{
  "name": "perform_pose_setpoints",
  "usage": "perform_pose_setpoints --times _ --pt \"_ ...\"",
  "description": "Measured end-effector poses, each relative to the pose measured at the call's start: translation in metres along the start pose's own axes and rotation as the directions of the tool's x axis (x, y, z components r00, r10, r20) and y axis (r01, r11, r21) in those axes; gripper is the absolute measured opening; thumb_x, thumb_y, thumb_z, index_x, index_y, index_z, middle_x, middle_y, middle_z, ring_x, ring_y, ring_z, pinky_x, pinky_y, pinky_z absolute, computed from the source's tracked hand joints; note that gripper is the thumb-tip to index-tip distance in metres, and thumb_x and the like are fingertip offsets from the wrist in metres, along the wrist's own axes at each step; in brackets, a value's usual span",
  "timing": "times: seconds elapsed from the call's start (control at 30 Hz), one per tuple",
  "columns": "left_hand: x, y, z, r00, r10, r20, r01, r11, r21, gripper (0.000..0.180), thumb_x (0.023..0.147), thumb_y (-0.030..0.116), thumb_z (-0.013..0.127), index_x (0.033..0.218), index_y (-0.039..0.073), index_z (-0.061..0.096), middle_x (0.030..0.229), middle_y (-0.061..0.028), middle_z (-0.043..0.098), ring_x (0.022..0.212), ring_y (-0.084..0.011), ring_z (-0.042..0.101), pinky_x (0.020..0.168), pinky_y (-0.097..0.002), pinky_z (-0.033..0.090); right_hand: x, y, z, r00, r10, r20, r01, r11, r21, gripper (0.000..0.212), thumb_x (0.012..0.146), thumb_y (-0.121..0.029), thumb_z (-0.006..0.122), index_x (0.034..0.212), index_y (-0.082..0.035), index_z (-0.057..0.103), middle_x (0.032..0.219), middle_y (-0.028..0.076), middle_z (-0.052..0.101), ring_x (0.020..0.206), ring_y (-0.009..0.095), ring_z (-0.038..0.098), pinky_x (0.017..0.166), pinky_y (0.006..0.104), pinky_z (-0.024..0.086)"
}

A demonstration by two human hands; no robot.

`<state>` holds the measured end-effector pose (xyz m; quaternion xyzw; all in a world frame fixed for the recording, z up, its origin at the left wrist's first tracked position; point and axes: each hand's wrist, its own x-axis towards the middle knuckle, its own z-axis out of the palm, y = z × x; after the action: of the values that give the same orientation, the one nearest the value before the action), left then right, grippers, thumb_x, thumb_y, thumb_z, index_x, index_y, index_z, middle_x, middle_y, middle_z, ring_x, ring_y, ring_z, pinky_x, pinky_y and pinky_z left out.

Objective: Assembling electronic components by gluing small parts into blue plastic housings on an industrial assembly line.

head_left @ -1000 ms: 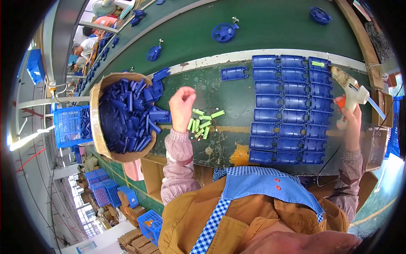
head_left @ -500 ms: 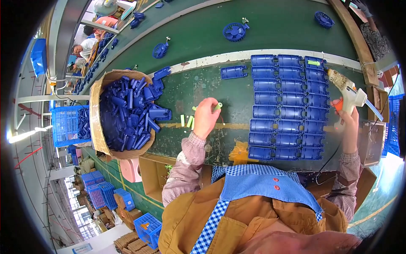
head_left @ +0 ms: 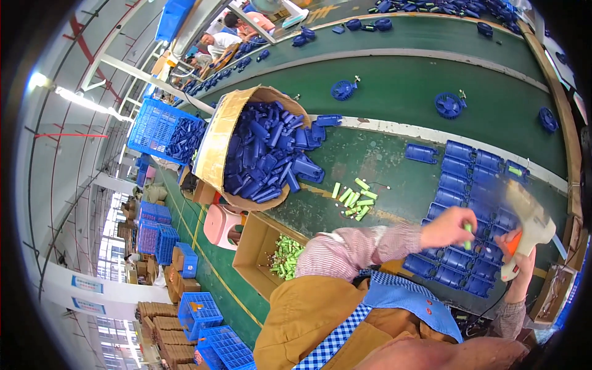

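My left hand (head_left: pixel 449 228) pinches a small green battery cell (head_left: pixel 467 237) over the near part of the rows of blue plastic half-shells (head_left: pixel 453 184). Close to its right, my right hand (head_left: pixel 521 264) is wrapped round a pale glue gun (head_left: pixel 531 216) with an orange trigger. The gun's nozzle end is smeared by motion above the shells on the right. One shell in the far right corner of the rows has a green cell (head_left: pixel 514 171) lying in it. Left of the rows, several loose green cells (head_left: pixel 354 198), some with thin wires, lie on the green worktop.
A cardboard box (head_left: pixel 216 148) heaped with blue plastic parts lies tilted at the left. Below the worktop, an open carton (head_left: pixel 253 242) holds many green cells. Beyond the pale ledge, blue fan parts (head_left: pixel 449 105) sit on a green belt. Other people work at the far left.
My left hand has carried a green cell rightward from the loose pile to above the shells. The glue gun has tilted and come nearer the rows. The head view has swung left.
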<state>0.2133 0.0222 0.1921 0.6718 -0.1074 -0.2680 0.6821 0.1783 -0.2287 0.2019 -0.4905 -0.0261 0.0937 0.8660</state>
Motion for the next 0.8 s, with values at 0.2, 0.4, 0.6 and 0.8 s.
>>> perform_pose_setpoints --times 0.2,0.4,0.6,0.8 --pt "0.015 -0.003 0.027 0.989 -0.036 0.145 0.047 0.996 -0.072 0.015 0.079 0.005 0.069 0.083 0.002 0.056 0.064 -0.0028 0.059 0.05 -0.0081 0.056 0.043 -0.022 0.042 -0.013 0.005 0.026 0.997 0.035 0.068 -0.037 0.999 0.034 0.063 0.066 -0.025 0.071 0.116 0.003 0.043 0.092 0.014 0.056 0.089 0.027 0.058 0.087 0.0437 0.047" --pt "0.012 -0.009 0.02 0.967 -0.132 0.219 0.163 0.978 -0.13 0.016 0.079 0.006 0.07 0.083 0.003 0.054 0.065 -0.0023 0.059 0.05 -0.0076 0.056 0.042 -0.0207 0.041 -0.018 0.003 0.032 0.996 0.087 0.015 -0.088 0.994 0.072 0.059 0.066 -0.026 0.064 0.116 -0.002 0.043 0.089 0.009 0.053 0.086 0.023 0.055 0.081 0.0375 0.047" --pt "0.01 -0.019 0.019 0.945 -0.135 0.297 0.202 0.957 -0.21 0.015 0.08 0.005 0.067 0.083 0.003 0.052 0.066 -0.0035 0.06 0.051 -0.0086 0.057 0.042 -0.0209 0.042 -0.015 0.004 0.023 0.997 0.077 -0.022 -0.074 0.991 0.111 0.059 0.064 -0.025 0.065 0.112 0.0 0.043 0.088 0.011 0.055 0.084 0.025 0.057 0.07 0.0347 0.049" --pt "0.005 -0.021 0.031 0.841 -0.12 0.527 0.222 0.965 -0.136 0.012 0.08 0.007 0.065 0.086 0.0 0.057 0.066 -0.006 0.063 0.053 -0.0105 0.059 0.046 -0.0222 0.046 -0.017 0.003 0.026 0.997 0.04 -0.062 -0.032 0.992 0.125 0.058 0.064 -0.024 0.064 0.113 0.0 0.043 0.089 0.011 0.055 0.084 0.024 0.057 0.067 0.0335 0.048"
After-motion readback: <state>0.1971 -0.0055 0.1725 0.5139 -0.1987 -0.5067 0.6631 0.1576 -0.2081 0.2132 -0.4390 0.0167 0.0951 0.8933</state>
